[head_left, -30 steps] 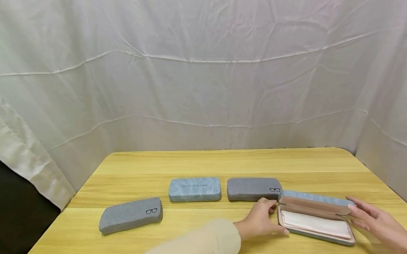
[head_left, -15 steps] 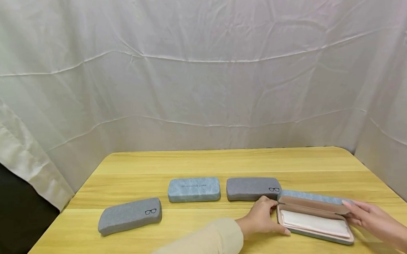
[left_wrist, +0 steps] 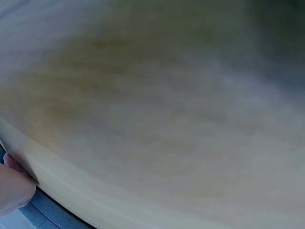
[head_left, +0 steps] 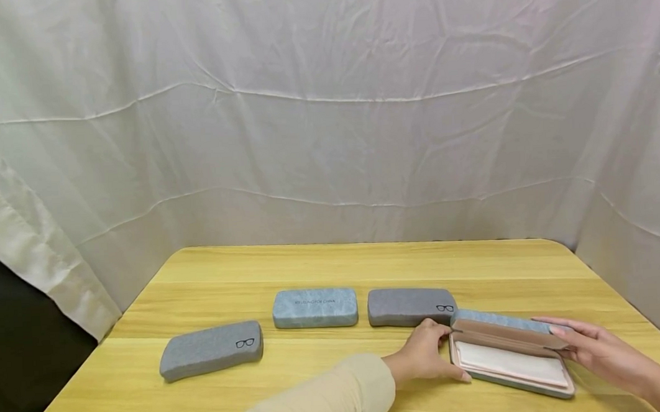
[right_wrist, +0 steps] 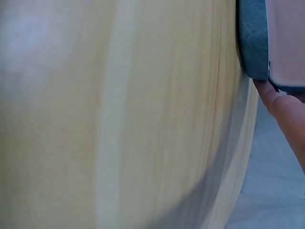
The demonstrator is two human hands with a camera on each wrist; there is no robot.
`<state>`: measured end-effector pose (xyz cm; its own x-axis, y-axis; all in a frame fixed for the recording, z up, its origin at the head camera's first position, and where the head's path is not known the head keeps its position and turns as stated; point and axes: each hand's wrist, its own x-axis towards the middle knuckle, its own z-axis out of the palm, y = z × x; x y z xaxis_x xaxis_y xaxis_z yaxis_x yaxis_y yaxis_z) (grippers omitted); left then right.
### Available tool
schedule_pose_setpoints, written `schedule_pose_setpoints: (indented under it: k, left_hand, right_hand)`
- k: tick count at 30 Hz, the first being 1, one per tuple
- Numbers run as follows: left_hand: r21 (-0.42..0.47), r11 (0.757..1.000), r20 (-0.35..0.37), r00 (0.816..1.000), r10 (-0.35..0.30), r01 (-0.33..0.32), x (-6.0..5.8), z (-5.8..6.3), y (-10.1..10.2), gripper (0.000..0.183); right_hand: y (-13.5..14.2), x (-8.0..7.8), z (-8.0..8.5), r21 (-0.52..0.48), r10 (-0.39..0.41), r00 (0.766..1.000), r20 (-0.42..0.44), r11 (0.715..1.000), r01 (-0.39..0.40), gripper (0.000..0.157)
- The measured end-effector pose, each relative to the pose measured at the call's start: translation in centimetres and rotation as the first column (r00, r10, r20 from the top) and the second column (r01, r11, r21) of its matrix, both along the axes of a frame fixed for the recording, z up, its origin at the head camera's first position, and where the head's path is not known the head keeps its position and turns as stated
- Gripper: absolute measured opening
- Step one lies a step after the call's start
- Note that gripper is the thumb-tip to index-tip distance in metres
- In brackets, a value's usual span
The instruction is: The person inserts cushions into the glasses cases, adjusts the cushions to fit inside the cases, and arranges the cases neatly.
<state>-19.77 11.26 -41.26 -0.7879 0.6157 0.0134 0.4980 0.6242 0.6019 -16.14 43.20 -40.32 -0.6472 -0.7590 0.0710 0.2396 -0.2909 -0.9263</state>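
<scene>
A glasses case lies opened on the right of the table, its pale blue lid tilted back. It has a pinkish lining, and a folded white cloth rests inside. My left hand grips the left end of the case, thumb at the front corner and fingers at the back one. With its thumb over the lid's edge and fingers behind, my right hand holds the lid's right end. The right wrist view catches the grey-blue shell with fingertips at its end. Only part of a hand appears in the left wrist view.
Behind the left hand sits a dark grey glasses case, close to the opened one. A light blue case lies left of it, and another grey case farther left. A pale curtain hangs around the wooden table.
The right hand has shifted its fingers along the lid's right end, now reaching farther behind it. The left hand and the case stay nearly where they were.
</scene>
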Motion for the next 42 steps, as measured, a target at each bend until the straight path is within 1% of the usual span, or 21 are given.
schedule_pose_setpoints:
  k: [2, 8, 14, 17, 21, 25, 28, 31, 34, 40, 42]
  left_hand:
    - [0.000, 1.000, 0.000, 1.000, 0.004, -0.004, 0.0, 0.0, 0.0, 0.073]
    - [-0.018, 1.000, -0.009, 1.000, 0.000, -0.001, -0.2, -0.1, 0.0, 0.074]
    - [-0.026, 1.000, -0.011, 1.000, -0.010, 0.010, -0.2, -0.1, 0.0, 0.075]
    - [-0.024, 1.000, -0.010, 1.000, -0.012, 0.012, -0.2, -0.1, 0.0, 0.074]
    - [-0.016, 1.000, 0.001, 1.000, -0.013, 0.013, -0.2, 0.0, 0.0, 0.074]
    - [0.012, 1.000, 0.038, 0.999, -0.014, 0.014, -0.3, 0.2, 0.0, 0.074]
    - [0.026, 1.000, 0.063, 0.998, -0.016, 0.014, -0.4, 0.2, -0.1, 0.073]
    - [0.028, 0.999, 0.067, 0.998, -0.020, 0.018, -0.4, 0.2, -0.1, 0.073]
    - [0.031, 0.999, 0.055, 0.998, -0.021, 0.020, -0.4, 0.2, -0.1, 0.074]
    - [0.037, 0.999, 0.035, 0.999, -0.023, 0.022, -0.4, 0.0, 0.0, 0.073]
    - [0.036, 0.999, 0.029, 0.999, -0.026, 0.025, -0.4, 0.0, 0.0, 0.072]
  right_hand:
    - [0.1, -0.1, 0.1, 0.024, 0.010, 1.000, 0.000, 1.000, -0.010, 0.054]
    - [0.2, -0.4, 0.7, 0.171, 0.025, 1.000, 0.003, 0.985, -0.026, 0.050]
    - [0.4, -0.6, 1.1, 0.186, 0.103, 0.995, -0.005, 0.977, -0.100, 0.051]
    - [0.5, -0.8, 1.3, 0.216, 0.118, 0.993, -0.002, 0.970, -0.115, 0.051]
    - [0.6, -0.8, 1.6, 0.248, 0.101, 0.995, -0.017, 0.964, -0.094, 0.050]
    - [0.6, -0.8, 1.6, 0.259, 0.089, 0.996, -0.029, 0.963, -0.079, 0.049]
    - [0.6, -0.7, 1.7, 0.291, 0.077, 0.997, -0.025, 0.954, -0.067, 0.047]
    - [0.6, -0.6, 1.7, 0.336, 0.055, 0.997, -0.047, 0.941, -0.036, 0.046]
    - [0.6, -0.4, 1.7, 0.385, 0.031, 0.994, -0.102, 0.923, 0.011, 0.045]
    - [0.6, -0.1, 1.8, 0.447, 0.015, 0.992, -0.127, 0.894, 0.043, 0.042]
    - [0.6, 0.1, 1.9, 0.467, 0.015, 0.988, -0.152, 0.883, 0.058, 0.041]
